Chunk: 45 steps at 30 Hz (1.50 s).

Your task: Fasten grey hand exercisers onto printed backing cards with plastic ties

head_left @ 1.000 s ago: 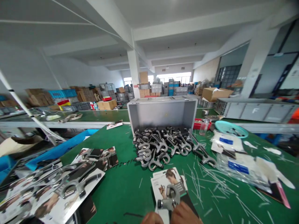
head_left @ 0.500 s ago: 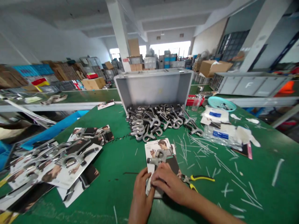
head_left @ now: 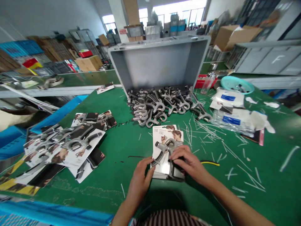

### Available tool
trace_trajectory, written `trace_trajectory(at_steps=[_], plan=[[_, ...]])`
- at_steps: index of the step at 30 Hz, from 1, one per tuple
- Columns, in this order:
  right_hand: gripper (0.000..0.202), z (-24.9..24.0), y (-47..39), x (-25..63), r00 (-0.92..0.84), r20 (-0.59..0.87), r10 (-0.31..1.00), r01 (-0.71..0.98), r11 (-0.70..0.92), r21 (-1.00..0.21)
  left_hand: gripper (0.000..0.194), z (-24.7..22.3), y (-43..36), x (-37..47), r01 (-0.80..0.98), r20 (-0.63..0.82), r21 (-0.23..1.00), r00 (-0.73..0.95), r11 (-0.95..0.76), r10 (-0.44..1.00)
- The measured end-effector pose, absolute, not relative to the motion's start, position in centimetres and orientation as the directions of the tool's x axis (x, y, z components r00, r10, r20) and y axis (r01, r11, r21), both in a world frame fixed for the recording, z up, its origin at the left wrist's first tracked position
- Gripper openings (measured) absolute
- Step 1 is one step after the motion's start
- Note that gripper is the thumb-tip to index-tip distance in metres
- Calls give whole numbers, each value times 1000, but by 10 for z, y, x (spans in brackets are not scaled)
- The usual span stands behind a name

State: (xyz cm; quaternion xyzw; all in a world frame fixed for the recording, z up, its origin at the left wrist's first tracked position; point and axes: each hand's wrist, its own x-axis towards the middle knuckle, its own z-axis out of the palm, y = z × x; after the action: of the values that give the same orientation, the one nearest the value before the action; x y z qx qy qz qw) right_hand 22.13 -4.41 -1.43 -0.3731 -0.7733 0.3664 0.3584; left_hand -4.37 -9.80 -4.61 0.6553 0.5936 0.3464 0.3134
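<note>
A grey hand grip lies on a small stack of printed cards in front of me, its two handles spread toward me. My left hand is at the stack's left edge, fingertips closed on the left handle's end. My right hand pinches the right handle from the right side. Yellow-handled pliers lie partly hidden behind my right forearm. Beyond the cards, a heap of grey hand grips spills out of a grey crate tipped on its side.
Cards with hand grips on them are piled at the left. White plastic strips are scattered on the right. Farther right are plastic bags with blue labels, a turquoise dish and a clear cup.
The view has tilted down. The hand grip on the cards now shows both handles spread, and my hands have moved apart, one to each handle.
</note>
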Motion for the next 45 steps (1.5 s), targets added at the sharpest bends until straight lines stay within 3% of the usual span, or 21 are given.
trace_trajectory(at_steps=[2,4,6,7,9,11,13,16,18,20,22,25,27,29,32,35,41,45], plan=[[36,-26,-53,262,-372,203,906,550,391,-738,29,-37,-95,-55,449,-36,894,54,8,998],[76,-42,-65,301,-369,75,927,767,349,-538,33,-32,-89,-62,336,-117,936,4,109,993],[104,-56,-78,327,-403,3,915,856,378,-352,46,-32,-78,-59,272,-165,947,-44,171,985],[106,-61,-83,333,-414,-24,910,876,391,-282,55,-34,-71,-54,266,-184,946,-39,187,982],[83,-63,-85,334,-421,-67,905,890,398,-220,67,-38,-56,-40,279,-189,943,10,179,982],[51,-55,-81,330,-409,-100,907,885,368,-285,65,-39,-45,-28,304,-160,943,66,133,985],[36,-43,-74,329,-369,-184,911,842,244,-482,54,-37,-39,-24,338,-115,938,87,79,990],[41,-29,-70,334,-316,-402,859,583,-158,-797,42,-28,-43,-32,410,-70,911,64,38,996],[46,-26,-72,333,-316,-461,829,324,-362,-874,36,-21,-49,-40,478,-30,878,13,20,999],[47,-22,-72,324,-303,-446,842,186,-407,-894,30,-15,-54,-44,549,4,835,-65,33,998],[44,-15,-68,306,-326,-404,855,277,-322,-905,29,-12,-55,-45,554,-27,826,-144,103,989],[40,2,-50,274,-444,-186,877,578,122,-807,35,-13,-54,-43,363,-152,909,-168,204,974],[47,13,-37,257,-557,3,830,692,467,-551,39,-17,-54,-42,219,-194,950,-134,220,972],[62,20,-27,244,-662,87,745,709,659,-251,39,-22,-55,-42,164,-210,960,-117,228,971],[76,24,-20,231,-725,86,683,686,727,16,38,-26,-58,-44,175,-211,958,-112,228,971],[80,24,-23,224,-708,84,701,706,698,120,38,-26,-60,-46,172,-198,962,-92,211,976],[77,23,-28,211,-653,95,751,757,647,93,38,-27,-61,-49,180,-157,969,-93,172,983],[62,29,-25,205,-671,66,739,742,670,38,40,-30,-61,-50,152,-158,973,-104,172,982]])
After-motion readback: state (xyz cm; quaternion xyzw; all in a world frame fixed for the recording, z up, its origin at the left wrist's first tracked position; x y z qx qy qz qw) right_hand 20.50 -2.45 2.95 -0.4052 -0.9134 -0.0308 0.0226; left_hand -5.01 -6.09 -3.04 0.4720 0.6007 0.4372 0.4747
